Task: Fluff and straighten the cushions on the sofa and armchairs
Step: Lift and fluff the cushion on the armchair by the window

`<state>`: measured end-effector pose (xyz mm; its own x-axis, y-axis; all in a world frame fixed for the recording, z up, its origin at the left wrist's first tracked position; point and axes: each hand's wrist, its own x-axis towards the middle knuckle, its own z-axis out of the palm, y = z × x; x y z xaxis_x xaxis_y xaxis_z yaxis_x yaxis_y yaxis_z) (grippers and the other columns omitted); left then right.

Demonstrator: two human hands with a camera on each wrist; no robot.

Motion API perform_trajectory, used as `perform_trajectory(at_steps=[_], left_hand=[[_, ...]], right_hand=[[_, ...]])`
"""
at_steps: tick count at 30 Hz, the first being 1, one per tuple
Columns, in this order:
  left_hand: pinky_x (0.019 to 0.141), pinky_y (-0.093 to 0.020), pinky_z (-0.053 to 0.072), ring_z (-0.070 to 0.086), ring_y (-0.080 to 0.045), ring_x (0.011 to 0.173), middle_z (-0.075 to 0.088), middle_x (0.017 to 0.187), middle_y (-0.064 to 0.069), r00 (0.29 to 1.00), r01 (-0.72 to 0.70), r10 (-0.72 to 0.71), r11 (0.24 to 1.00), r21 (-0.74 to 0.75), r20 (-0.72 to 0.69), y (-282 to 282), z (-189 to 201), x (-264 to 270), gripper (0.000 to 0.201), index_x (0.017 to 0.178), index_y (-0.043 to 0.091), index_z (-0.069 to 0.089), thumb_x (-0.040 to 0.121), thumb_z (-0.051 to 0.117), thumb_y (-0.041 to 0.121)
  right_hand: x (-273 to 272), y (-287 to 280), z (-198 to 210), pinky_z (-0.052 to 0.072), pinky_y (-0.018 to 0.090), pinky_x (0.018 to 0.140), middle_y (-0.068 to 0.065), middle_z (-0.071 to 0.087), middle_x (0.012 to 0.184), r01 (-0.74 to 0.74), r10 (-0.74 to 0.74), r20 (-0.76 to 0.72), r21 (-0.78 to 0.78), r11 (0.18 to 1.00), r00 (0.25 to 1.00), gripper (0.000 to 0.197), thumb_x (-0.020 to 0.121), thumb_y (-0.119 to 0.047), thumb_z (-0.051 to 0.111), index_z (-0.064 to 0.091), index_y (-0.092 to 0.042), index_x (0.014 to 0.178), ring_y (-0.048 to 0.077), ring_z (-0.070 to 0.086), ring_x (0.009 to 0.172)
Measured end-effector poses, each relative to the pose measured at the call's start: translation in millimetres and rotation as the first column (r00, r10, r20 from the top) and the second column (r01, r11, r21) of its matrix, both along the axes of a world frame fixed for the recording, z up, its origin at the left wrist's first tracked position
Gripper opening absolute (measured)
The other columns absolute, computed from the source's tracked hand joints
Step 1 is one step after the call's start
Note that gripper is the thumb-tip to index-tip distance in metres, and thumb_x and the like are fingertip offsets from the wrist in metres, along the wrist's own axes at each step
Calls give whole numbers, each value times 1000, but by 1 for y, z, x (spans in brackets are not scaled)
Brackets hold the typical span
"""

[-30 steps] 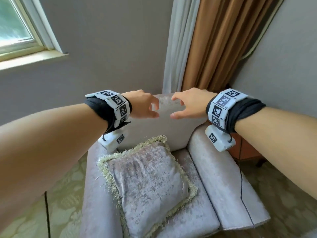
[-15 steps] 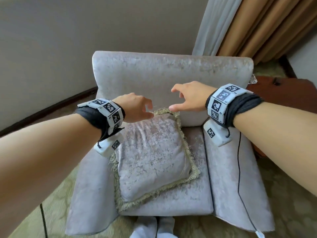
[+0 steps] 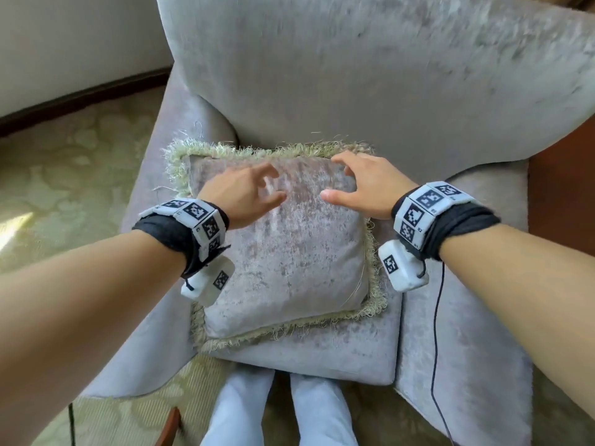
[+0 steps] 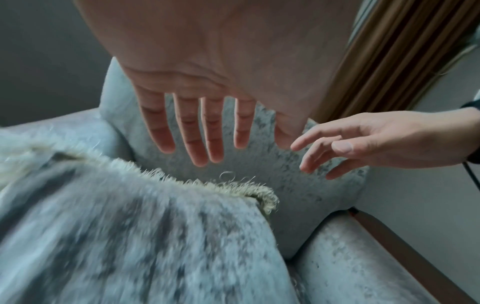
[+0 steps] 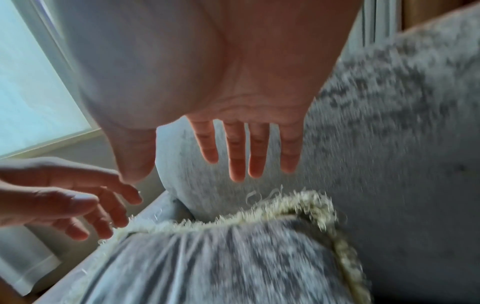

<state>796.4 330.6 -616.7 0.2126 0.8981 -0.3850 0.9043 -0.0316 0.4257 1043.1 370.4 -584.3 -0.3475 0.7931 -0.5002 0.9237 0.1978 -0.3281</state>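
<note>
A square velvet cushion (image 3: 289,252) with a pale green fringe lies flat on the seat of a grey-pink armchair (image 3: 370,75), its far edge against the backrest. My left hand (image 3: 251,188) hovers over the cushion's upper left part, fingers spread and straight. My right hand (image 3: 357,181) hovers over its upper right part near the fringe, fingers spread too. Neither hand holds anything. In the left wrist view the left hand's fingers (image 4: 197,133) hang above the cushion's fringed edge (image 4: 233,187), and the right hand (image 4: 350,144) reaches in from the right. The right wrist view shows the cushion (image 5: 221,257) blurred under the right hand (image 5: 246,154).
The armrests (image 3: 151,252) flank the seat on both sides. A black cable (image 3: 436,333) runs down over the right armrest. My legs in pale trousers (image 3: 277,410) stand at the seat's front edge. A brown wooden piece (image 3: 563,188) is right of the chair, patterned carpet (image 3: 64,172) left.
The view has tilted down and come closer to the armchair. Both hands have dropped from in front of the backrest to just above the cushion's far half, fingers spreading.
</note>
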Motion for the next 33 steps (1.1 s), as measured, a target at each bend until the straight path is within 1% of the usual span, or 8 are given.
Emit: perform_trajectory(at_steps=[7,14,17,19,24,26,30,33], left_hand=[[90,-41,55,60,-24,115,50,138,-9,945,-326,325,941,93,24,-55,-105,-1,68,144,35,46,89,48,74],[102,-32,39,39,-26,131,30,147,-11,762,-641,634,713,284,130,-101,-180,-8,67,139,41,49,80,66,68],[104,-39,35,32,-30,135,27,151,-11,611,-786,773,565,252,172,-99,-196,-11,72,141,49,44,76,68,70],[109,-47,36,29,-33,138,25,154,-11,564,-819,809,522,239,165,-99,-202,-10,77,144,54,38,75,66,73],[116,-54,30,21,-36,148,17,161,-17,574,-814,811,549,190,113,-103,-205,-3,93,149,63,17,72,64,80],[115,-56,34,30,-40,146,21,159,-19,576,-815,811,560,146,103,-102,-204,-3,98,149,65,12,67,62,85],[109,-60,41,51,-46,124,42,138,-24,608,-791,793,602,105,31,-98,-201,-10,105,149,66,4,59,52,93],[109,-60,37,52,-47,121,47,131,-28,647,-760,763,645,80,-12,-101,-205,-10,105,149,67,-1,62,53,90]], right_hand=[[25,-17,-112,40,44,106,5,45,141,154,-139,-169,77,985,976,79,86,-70,56,34,-32,151,24,42,133],[50,-43,-219,28,45,119,4,22,151,386,-351,-307,58,921,884,86,83,-73,59,25,-43,156,26,24,143],[55,-47,-247,25,48,121,6,11,157,471,-435,-366,9,882,823,88,79,-77,58,21,-49,155,28,19,148],[56,-49,-258,23,44,121,7,6,160,501,-469,-398,-26,865,789,91,79,-77,58,16,-51,155,27,20,150],[55,-53,-269,20,34,109,10,2,163,502,-479,-422,-62,862,770,103,70,-90,47,4,-53,156,30,22,150],[54,-54,-273,20,35,109,11,1,165,503,-483,-424,-73,861,766,108,64,-95,43,2,-54,155,33,22,151],[54,-52,-280,26,54,115,7,8,166,488,-471,-417,-71,870,778,116,56,-103,34,-1,-54,155,37,26,149],[56,-51,-289,19,63,116,-11,6,169,452,-439,-406,-68,889,801,117,54,-105,27,-5,-54,155,39,17,151]])
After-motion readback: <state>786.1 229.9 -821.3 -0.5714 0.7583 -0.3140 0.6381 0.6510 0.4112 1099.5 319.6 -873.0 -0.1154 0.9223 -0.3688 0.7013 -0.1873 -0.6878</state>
